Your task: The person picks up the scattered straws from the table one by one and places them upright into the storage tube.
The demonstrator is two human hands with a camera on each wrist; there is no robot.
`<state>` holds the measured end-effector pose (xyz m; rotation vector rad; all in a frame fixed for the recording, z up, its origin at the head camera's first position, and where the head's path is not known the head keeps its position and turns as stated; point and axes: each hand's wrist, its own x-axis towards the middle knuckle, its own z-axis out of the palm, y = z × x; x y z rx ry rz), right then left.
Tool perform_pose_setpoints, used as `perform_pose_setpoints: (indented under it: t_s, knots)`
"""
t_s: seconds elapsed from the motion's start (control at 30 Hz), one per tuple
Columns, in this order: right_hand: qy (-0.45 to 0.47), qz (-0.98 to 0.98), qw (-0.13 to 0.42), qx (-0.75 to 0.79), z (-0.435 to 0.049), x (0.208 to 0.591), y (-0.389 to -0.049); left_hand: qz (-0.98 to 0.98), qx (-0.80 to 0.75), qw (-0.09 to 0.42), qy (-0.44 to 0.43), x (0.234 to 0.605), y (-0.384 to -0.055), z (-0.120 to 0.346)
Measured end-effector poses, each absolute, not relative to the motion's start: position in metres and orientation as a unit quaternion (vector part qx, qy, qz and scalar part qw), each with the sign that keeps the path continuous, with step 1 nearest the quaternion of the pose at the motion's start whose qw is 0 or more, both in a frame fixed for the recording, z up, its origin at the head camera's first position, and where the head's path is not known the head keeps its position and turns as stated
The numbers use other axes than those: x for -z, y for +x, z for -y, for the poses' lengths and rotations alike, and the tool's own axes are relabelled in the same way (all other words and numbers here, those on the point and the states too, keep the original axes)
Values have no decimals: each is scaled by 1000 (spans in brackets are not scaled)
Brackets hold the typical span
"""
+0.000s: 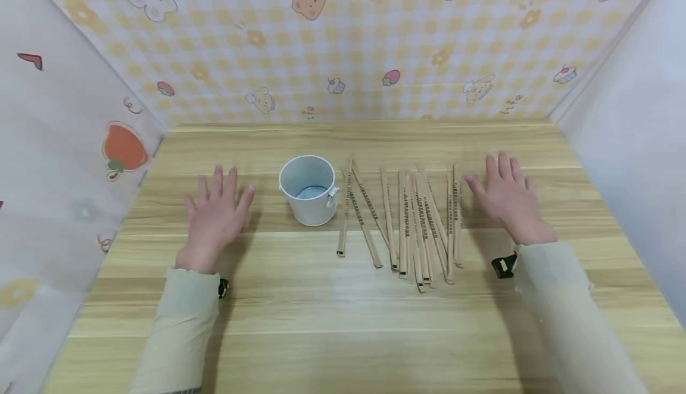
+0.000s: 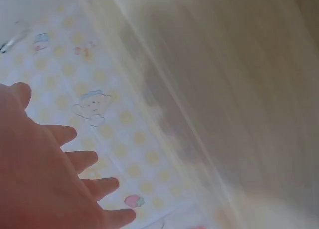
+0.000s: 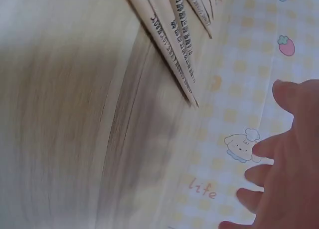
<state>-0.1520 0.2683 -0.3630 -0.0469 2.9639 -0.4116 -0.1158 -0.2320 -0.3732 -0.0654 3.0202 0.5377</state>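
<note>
My left hand [image 1: 214, 224] is spread over the wooden table at the left, fingers straight and apart, holding nothing. To its right stands a small white metal pail [image 1: 315, 210], upright, with nothing seen inside but its bluish bottom. Right of the pail lie several slim paper-wrapped sticks [image 1: 403, 221] with dark print, loosely fanned and partly overlapping. My right hand [image 1: 511, 203] is spread just beyond their right end, thumb near the outermost stick. In the right wrist view the sticks [image 3: 172, 49] show pointed wrapper ends, apart from the right hand [image 3: 289, 169].
The wooden tabletop [image 1: 321, 334] meets a yellow-checked patterned back wall [image 1: 354, 37]. Pale side walls stand at left [image 1: 53, 144] and right [image 1: 632, 114]. A dark strap piece [image 1: 504, 266] shows at the right wrist.
</note>
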Motion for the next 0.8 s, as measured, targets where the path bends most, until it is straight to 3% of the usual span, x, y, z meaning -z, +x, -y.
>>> perform_pose_setpoints:
  t_s: [0.3, 0.6, 0.8]
  knots:
    - [31, -965, 134, 223, -271, 367, -160, -910, -409, 60, 25, 368, -132, 206]
    - [34, -951, 170, 257, -263, 386, -157, -817, -539, 169, 118, 392, -122, 196]
    - [35, -943, 175, 282, -250, 393, -158, -808, -547, 158, 153, 397, -123, 191]
